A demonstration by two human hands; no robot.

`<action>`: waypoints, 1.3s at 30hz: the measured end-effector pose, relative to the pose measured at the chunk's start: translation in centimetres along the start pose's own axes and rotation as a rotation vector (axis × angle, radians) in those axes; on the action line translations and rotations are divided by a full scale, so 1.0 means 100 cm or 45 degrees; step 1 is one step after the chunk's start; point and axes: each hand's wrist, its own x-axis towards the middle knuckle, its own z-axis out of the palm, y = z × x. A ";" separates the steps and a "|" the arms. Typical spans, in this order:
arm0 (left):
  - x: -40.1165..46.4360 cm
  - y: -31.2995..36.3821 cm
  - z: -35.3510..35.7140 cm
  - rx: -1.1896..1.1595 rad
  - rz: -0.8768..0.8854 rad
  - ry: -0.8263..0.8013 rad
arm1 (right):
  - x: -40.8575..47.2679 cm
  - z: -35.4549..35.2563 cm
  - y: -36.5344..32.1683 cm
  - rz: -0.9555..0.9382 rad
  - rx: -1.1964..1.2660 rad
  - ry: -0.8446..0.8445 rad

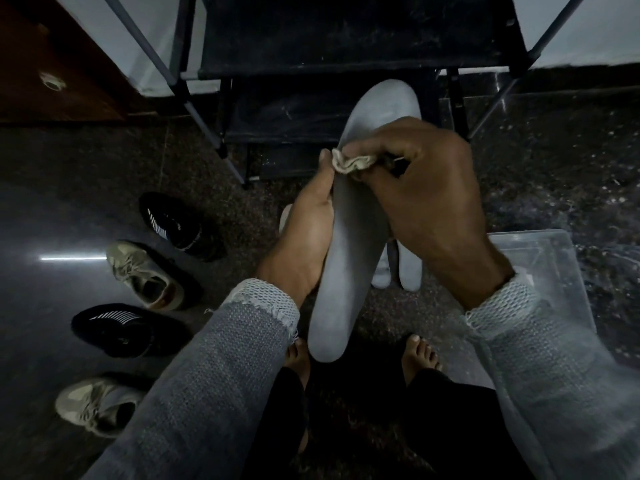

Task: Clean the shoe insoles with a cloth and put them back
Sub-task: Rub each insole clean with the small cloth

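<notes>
- You are standing barefoot on a dim, dark speckled stone floor (554, 161), facing a low black shoe rack (346, 39) that has been emptied, which leaves room to work in front of it.
- Your left hand (304, 230) cradles the grey insole (349, 258) from beneath, its grip closed round the near edge with the thumb along the rim, so the face tilts up toward you and stays stiff under pressure.
- Your right hand (426, 188) has its grip pinched tight on a small bunched cloth (351, 162), pressed onto the insole's mid-section just beside your left thumb; bunching it gives a firm pad for rubbing.
- More grey insoles (408, 271) lie on the floor behind the held one, probably waiting their turn.
- Two black sneakers (176, 223) and two tan sneakers (145, 275) sit in a line to your left, openings up, ready to take the insoles back.
- A clear plastic bin (540, 258) sits at your right.
</notes>
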 end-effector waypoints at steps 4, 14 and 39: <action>0.000 -0.001 0.000 -0.078 -0.021 -0.035 | 0.003 -0.002 0.001 0.009 0.027 -0.048; 0.003 -0.001 0.001 -0.099 -0.022 -0.071 | 0.003 -0.004 -0.003 0.047 -0.006 -0.069; -0.005 0.009 0.003 -0.005 0.012 0.079 | 0.003 -0.003 -0.005 0.007 0.008 -0.306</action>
